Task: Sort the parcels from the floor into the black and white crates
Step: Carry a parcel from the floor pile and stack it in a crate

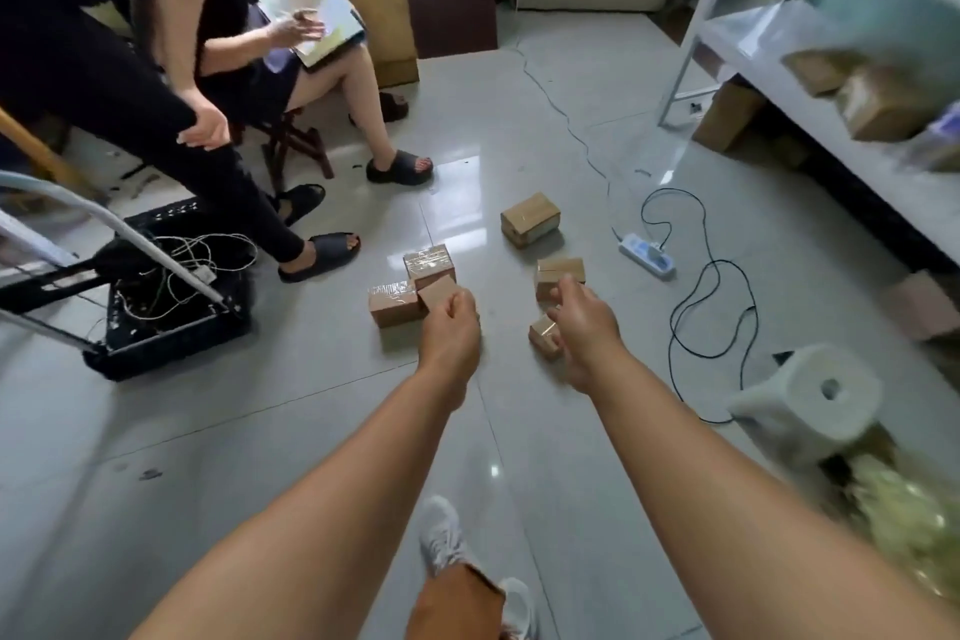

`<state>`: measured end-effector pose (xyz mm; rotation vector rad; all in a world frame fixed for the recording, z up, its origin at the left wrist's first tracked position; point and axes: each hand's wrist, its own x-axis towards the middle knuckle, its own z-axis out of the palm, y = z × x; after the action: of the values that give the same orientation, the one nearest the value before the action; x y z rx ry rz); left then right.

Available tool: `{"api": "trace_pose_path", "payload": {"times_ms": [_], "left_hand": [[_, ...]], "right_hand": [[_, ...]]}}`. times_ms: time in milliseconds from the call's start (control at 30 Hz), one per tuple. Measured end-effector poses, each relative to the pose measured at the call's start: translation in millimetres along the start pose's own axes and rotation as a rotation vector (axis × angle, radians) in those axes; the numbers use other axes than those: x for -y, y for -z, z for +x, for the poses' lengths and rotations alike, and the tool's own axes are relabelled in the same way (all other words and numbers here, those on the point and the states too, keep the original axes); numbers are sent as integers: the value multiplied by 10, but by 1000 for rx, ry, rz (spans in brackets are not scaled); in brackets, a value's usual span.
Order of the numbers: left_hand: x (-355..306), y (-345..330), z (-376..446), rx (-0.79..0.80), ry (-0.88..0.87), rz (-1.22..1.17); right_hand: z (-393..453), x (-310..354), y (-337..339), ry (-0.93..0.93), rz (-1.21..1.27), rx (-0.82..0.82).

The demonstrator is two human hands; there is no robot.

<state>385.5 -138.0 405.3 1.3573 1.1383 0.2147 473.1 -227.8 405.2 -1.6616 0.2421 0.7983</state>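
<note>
With both arms outstretched, left hand (451, 327) fingers grasping small parcel (436, 290); right hand (584, 322) fingers curled, grasp unclear

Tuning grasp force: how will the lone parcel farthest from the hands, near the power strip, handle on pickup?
The far parcel looks like a taped cardboard box, so probably stiff. Flat faces suggest it slides rather than rolls on the glossy floor. Its glossy tape may make a grip slip. Weight cannot be told.

Six parcels (530, 219) show on the floor, one black crate (171, 327), perhaps two shelf boxes (878, 107).
</note>
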Motion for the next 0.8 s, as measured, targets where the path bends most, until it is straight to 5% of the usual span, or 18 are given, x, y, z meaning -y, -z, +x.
{"api": "trace_pose_path", "payload": {"times_ms": [333, 800], "left_hand": [[-299, -627, 1183, 92, 149, 35], [-82, -1465, 2821, 137, 378, 27]], "right_hand": [[1135, 418, 241, -14, 2, -159], [3015, 414, 265, -177, -5, -154]]}}
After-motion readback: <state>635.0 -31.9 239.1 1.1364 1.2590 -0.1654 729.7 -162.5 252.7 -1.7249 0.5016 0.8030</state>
